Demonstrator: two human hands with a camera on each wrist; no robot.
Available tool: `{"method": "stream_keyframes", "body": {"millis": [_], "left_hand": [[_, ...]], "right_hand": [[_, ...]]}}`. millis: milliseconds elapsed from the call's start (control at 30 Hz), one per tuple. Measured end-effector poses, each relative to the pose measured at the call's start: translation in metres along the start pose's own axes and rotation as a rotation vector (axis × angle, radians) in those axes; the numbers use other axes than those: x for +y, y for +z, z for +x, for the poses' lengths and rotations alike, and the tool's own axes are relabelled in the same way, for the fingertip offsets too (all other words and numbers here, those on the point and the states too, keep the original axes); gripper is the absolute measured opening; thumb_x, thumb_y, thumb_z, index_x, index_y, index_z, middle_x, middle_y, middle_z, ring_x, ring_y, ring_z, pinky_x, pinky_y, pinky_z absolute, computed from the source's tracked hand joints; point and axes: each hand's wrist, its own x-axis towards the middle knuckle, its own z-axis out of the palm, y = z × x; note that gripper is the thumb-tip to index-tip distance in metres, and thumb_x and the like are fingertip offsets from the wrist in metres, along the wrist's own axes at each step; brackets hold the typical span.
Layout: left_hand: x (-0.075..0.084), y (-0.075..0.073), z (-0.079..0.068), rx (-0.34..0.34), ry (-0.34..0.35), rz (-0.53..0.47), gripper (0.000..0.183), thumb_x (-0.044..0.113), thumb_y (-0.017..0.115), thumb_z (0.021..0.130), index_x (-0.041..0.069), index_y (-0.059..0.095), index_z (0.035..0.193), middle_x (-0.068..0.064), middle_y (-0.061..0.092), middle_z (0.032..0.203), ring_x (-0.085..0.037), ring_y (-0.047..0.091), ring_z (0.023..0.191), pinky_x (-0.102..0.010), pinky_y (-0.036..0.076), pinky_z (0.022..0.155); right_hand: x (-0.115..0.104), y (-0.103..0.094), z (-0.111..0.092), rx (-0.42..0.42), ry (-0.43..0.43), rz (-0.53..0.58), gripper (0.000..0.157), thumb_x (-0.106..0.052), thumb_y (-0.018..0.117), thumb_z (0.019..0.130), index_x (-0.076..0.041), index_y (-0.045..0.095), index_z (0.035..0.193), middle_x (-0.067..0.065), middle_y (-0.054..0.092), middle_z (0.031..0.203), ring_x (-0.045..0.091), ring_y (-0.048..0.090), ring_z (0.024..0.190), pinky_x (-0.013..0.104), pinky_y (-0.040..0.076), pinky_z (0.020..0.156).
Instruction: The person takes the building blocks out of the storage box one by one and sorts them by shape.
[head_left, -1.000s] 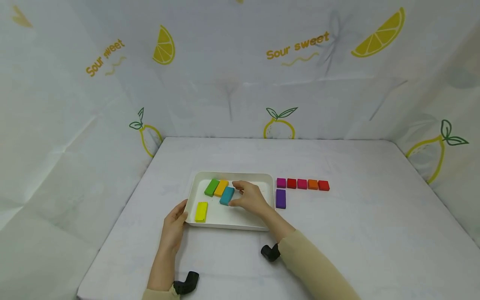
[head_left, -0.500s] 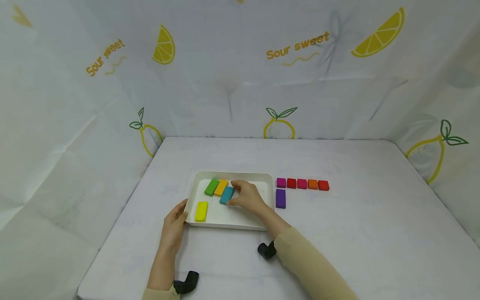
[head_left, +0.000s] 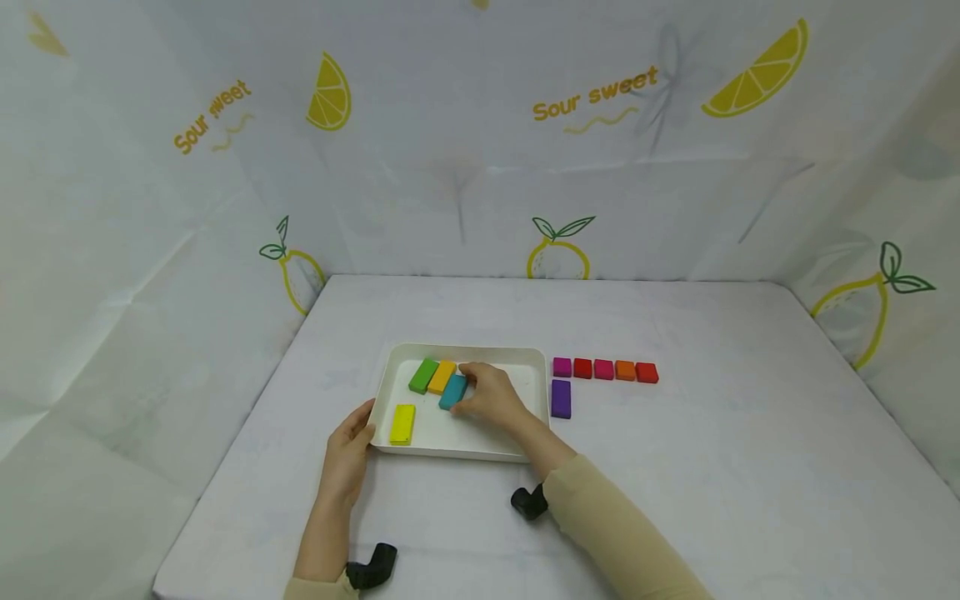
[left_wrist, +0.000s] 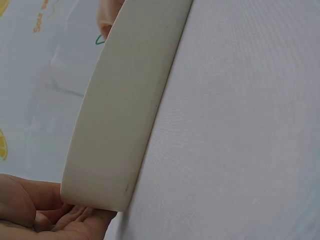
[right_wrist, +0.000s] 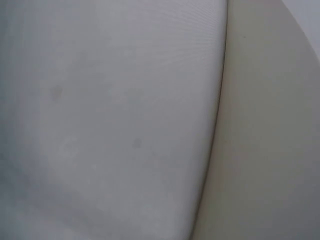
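A shallow white tray (head_left: 480, 447) lies on the table, and my left hand (head_left: 348, 454) holds it by its near left corner. In the left wrist view the thumb and fingers of that left hand (left_wrist: 55, 210) are at the end of the tray wall (left_wrist: 120, 105). Over the tray, my right hand (head_left: 495, 398) pinches a blue block (head_left: 453, 392) between thumb and fingers at its two ends. Against its left lies an orange-yellow block (head_left: 442, 377), then a green block (head_left: 423, 376). A yellow block (head_left: 402, 424) sits apart in the tray's near left.
Right of the tray, a row of small blocks runs sideways: magenta (head_left: 562, 367), red (head_left: 582, 367), pink (head_left: 603, 369), orange (head_left: 626, 370) and another red block (head_left: 647, 372). Below the magenta one is a longer purple block (head_left: 561, 399). The right wrist view shows tray wall (right_wrist: 270, 125) and tablecloth (right_wrist: 120, 120).
My right hand and forearm have shifted slightly left, with the blue block barely moving left. The left hand and tray stay in place.
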Motion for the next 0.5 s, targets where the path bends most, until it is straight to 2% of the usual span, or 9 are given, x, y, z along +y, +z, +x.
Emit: {"method": "stream_keyframes", "body": {"millis": [200,500], "left_hand": [[-0.0004,0.0001,-0.0001,-0.005,0.0,-0.006,0.049,0.003,0.035,0.105,-0.002,0.029,0.153,-0.021,0.028,0.161,-0.031,0.028,0.151,-0.046,0.026,0.125],[-0.0006,-0.0002,0.0008,0.0,-0.003,-0.001,0.049,0.003,0.035,0.104,-0.001,0.029,0.153,-0.021,0.027,0.162,-0.032,0.028,0.151,-0.046,0.026,0.125]], "right_hand": [[-0.0006,0.0002,-0.0003,-0.009,-0.023,-0.032,0.069,-0.017,0.085,0.077,-0.001,0.056,0.137,0.015,0.06,0.139,0.029,0.058,0.127,0.041,0.048,0.111],[0.0027,0.0005,-0.0009,-0.015,-0.028,0.003,0.067,-0.013,0.083,0.078,-0.001,0.055,0.137,0.015,0.06,0.139,0.028,0.058,0.127,0.04,0.048,0.11]]}}
